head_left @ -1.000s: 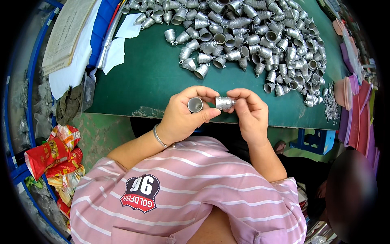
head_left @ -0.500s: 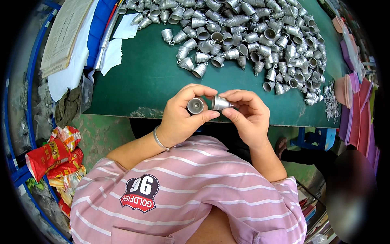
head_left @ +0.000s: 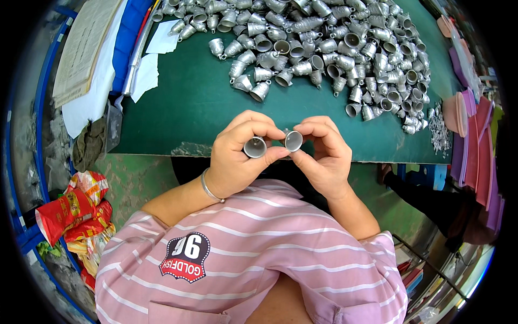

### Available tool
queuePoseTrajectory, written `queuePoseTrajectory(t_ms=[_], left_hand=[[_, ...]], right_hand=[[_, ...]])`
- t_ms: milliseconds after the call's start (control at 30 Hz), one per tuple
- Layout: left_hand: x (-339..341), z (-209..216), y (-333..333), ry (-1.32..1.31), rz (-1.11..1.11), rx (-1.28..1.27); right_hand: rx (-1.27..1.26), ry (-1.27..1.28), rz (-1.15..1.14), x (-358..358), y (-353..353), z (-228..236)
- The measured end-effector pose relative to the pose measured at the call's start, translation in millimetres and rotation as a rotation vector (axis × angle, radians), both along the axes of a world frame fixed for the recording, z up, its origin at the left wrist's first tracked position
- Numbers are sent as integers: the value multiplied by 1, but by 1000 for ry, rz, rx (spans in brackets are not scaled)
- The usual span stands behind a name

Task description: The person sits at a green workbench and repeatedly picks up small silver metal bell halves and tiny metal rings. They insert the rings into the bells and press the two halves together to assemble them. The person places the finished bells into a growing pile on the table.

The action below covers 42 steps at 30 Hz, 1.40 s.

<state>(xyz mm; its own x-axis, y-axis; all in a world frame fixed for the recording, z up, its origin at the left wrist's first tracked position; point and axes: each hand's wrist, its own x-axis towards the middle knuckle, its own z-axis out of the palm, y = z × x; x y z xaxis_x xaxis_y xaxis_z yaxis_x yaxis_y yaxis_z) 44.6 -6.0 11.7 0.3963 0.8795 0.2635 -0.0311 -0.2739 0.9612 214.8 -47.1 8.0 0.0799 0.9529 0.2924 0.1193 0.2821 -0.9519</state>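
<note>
Over the table's near edge, my left hand [head_left: 229,154] is closed around a small grey metal bell [head_left: 255,147], whose round mouth faces up at me. A second grey metal bell [head_left: 293,141] sits in the fingertips of my right hand [head_left: 328,159], its open mouth also turned toward me. My left thumb and forefinger reach across to the side of this second bell and seem to touch it. The loop end of each held bell is hidden. Beyond my hands a large heap of similar bells [head_left: 302,68] covers the far part of the green table [head_left: 183,108].
Small silvery pieces [head_left: 440,129] lie at the table's right edge, near stacked pink and purple bins [head_left: 469,146]. Papers [head_left: 86,54] and a blue tray [head_left: 129,38] are at the left. Red packaging [head_left: 65,216] hangs lower left. Another person's dark-clothed leg [head_left: 421,200] shows at right.
The bell in my right hand has turned from lying sideways to showing its mouth. Both hands have shifted slightly left. At the right, the other person has moved.
</note>
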Motion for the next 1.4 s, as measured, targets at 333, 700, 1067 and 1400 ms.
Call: queuePoseTrajectory(t_ms=[333, 700, 1067, 1400], left_hand=[[-11, -10, -11, -388, -156, -737], [-68, -59, -35, -365, -215, -1393], [-15, -221, -3, -330, 91, -1583], [-19, -84, -28, 401, -603, -596]], right_hand=[[133, -241, 134, 2, -17, 22], [196, -1178, -273, 91, 7, 18], [303, -1093, -268, 82, 14, 6], [-614, 636, 153, 47, -12, 13]])
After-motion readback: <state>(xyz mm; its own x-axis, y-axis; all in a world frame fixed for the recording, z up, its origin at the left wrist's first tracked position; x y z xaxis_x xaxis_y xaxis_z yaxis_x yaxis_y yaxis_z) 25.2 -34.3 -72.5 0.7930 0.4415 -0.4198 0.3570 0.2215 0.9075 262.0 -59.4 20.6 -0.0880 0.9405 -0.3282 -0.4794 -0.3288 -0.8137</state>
